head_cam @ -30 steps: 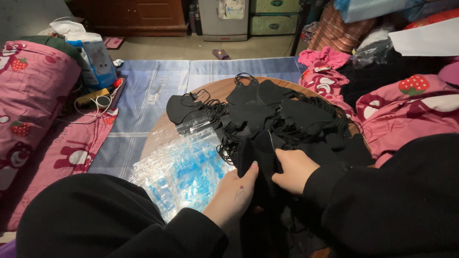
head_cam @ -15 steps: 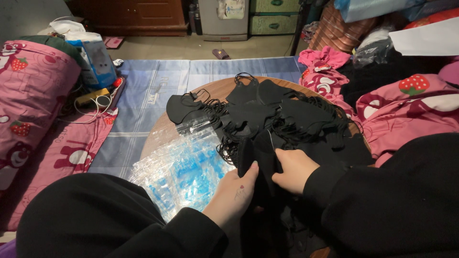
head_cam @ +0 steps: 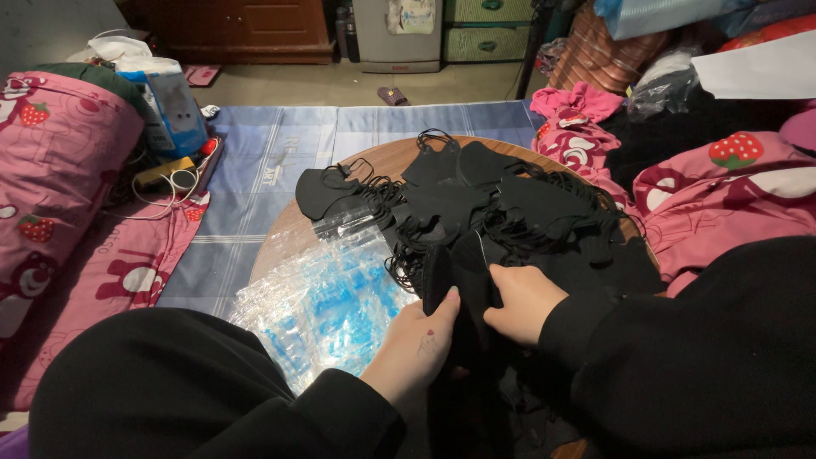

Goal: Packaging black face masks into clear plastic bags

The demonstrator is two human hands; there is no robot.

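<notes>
Both hands meet over a folded black face mask (head_cam: 463,285) at the near edge of a round wooden surface (head_cam: 387,157). The left hand (head_cam: 421,340) is curled around the mask's left edge, thumb lying up along the fabric, fingers hidden underneath. The right hand (head_cam: 523,302) is closed on the mask's right side, pinching the cloth between thumb and fingers. Both arms wear black sleeves.

Just beyond the held mask, a loose pile of black masks (head_cam: 501,204) with tangled ear loops covers most of the surface, reaching to its far and right edges. 1 mask (head_cam: 327,189) lies flat at the pile's left end, apart from the heap but joined to it by loops. To the left of the hands, a stack of clear plastic sleeves with blue print (head_cam: 327,297) lies fanned on the surface, touching the pile's near-left side and just beside the left hand.

The surface stands on a blue striped mat (head_cam: 272,161). On the floor to the left are a pink strawberry-print cushion (head_cam: 55,170), a blue tissue pack (head_cam: 174,110) and a yellow gadget with a white cable (head_cam: 166,174). Pink strawberry-print bedding (head_cam: 722,191) lies to the right.
</notes>
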